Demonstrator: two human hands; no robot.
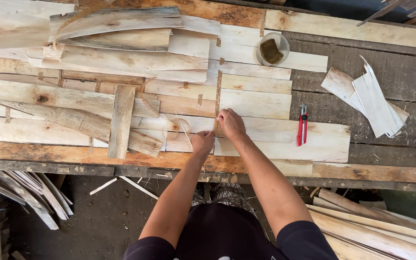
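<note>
Here the brown tape strip (218, 98) runs along the seam between thin wood sheets (256, 103), at the bench middle. The right hand (230, 123) pinches its lower end; the left hand (202, 142), at seven o'clock, presses with fingers together. Better keep the strip straight and flat. A red knife (303, 125) lies at three o'clock.

A woodworking workshop was shown. A rough plank workbench (386, 82) was covered with thin veneer sheets (261, 103) joined by tape, and a red utility knife (303, 125) was laid beside them. Veneer offcuts (25, 190) were heaped on the dirt floor (107, 216) below.
</note>
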